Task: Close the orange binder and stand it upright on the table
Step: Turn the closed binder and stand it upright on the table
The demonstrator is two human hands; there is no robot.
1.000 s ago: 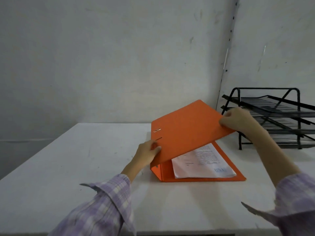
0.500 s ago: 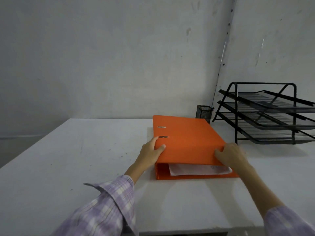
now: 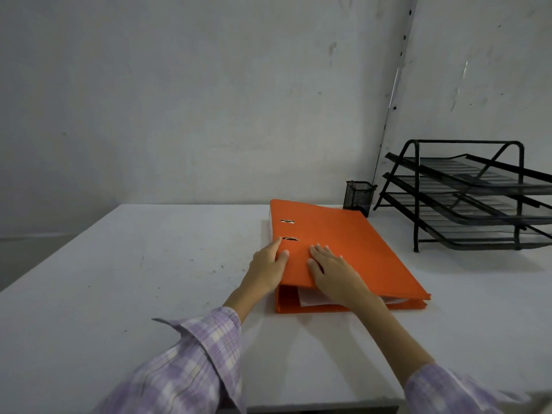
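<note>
Orange binder (image 3: 343, 249) now lies shut toward the table's (image 3: 119, 279) far right edge, its cover lowered since a second ago. Left hand (image 3: 268, 264) grips the spine corner; right hand (image 3: 331, 271) presses flat, open. Standing it upright remains.

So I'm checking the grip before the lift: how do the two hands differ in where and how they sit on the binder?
The left hand curls around the binder at its spine edge, thumb on the cover; the right hand lies flat on top of the cover, fingers spread. The left hand sits at the binder's side; the right hand sits further in, on the cover. Both touch the near end, and both wear plaid sleeves.
</note>
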